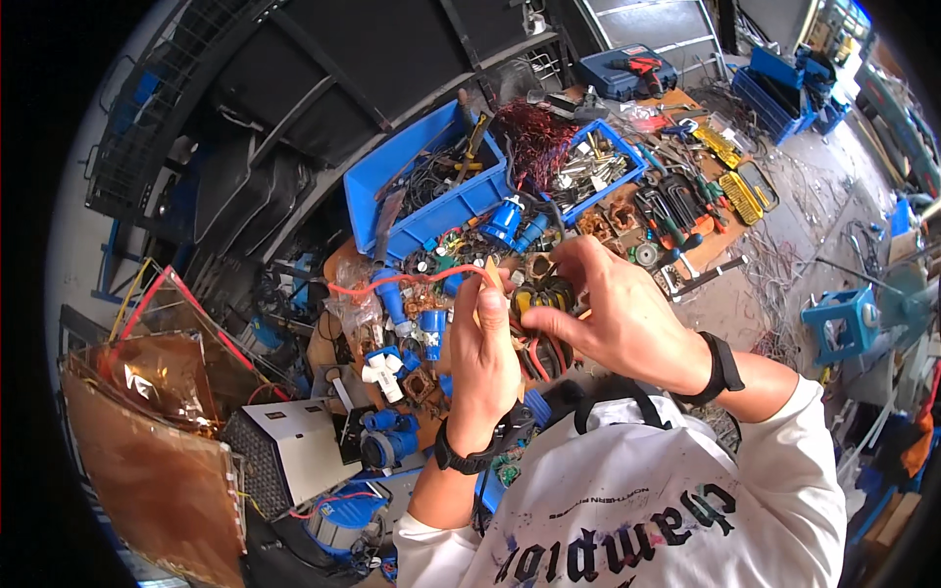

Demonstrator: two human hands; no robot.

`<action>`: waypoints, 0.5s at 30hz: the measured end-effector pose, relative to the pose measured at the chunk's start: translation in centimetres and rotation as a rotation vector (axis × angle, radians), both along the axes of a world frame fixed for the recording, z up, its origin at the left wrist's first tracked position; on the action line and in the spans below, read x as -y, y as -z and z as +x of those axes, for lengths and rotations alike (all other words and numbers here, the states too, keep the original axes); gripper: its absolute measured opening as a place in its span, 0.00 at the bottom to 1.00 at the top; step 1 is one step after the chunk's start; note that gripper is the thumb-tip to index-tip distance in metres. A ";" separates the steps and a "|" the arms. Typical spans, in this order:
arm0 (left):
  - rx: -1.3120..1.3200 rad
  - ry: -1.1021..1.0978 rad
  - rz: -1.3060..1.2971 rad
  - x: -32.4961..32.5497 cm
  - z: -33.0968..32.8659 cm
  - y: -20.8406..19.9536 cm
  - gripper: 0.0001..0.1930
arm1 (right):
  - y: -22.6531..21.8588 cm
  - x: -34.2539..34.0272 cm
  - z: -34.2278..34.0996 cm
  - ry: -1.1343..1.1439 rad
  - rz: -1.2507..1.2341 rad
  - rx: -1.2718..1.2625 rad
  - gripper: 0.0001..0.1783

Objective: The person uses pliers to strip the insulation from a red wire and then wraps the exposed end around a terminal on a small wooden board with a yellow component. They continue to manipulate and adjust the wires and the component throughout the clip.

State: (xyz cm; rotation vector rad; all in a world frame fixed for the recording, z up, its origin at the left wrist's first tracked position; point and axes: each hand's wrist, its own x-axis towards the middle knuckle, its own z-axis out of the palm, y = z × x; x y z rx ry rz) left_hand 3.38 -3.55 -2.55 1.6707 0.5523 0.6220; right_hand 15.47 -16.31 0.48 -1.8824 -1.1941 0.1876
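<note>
White shirt cloth (627, 461) lies nearest the camera, around five o'clock. Near the middle, the left hand (480, 355) pinches an orange wire (412, 280) and a tan strip (494, 274), the wire trailing toward nine o'clock. At two o'clock from it, the right hand (619, 306) is curled beside yellow-and-black parts (534, 300); whether it grips anything cannot be told. The wire looks light and pliant, probably best held close to the strip, which seems stiffer. Fingers hide the wire's near end and the strip's lower part.
</note>
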 end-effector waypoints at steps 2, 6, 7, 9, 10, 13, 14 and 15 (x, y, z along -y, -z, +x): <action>-0.007 0.025 0.065 0.4 0.4 -1.0 0.29 | 0.6 -0.5 -0.2 0.031 0.077 0.053 0.34; 0.020 0.024 0.174 0.6 0.7 -0.9 0.26 | 0.8 -1.0 -0.2 -0.039 0.044 0.063 0.27; 0.082 0.009 0.178 0.4 0.9 0.0 0.24 | 0.7 -1.1 -0.2 -0.056 0.045 0.096 0.24; 0.107 0.033 0.148 0.5 1.0 -0.2 0.24 | 0.8 -1.1 0.4 -0.109 0.022 0.073 0.21; 0.119 0.046 0.133 0.6 1.1 -0.2 0.24 | 0.8 -1.1 0.8 -0.134 0.010 0.062 0.20; 0.090 0.068 0.068 0.6 0.9 -0.2 0.24 | 1.0 -1.1 2.3 -0.249 -0.011 0.014 0.18; 0.091 0.069 0.074 0.6 1.1 -0.3 0.24 | 1.0 -1.2 2.6 -0.261 -0.013 -0.015 0.19; 0.092 0.067 0.079 0.6 1.2 -0.4 0.25 | 1.1 -1.2 2.9 -0.276 -0.015 -0.044 0.20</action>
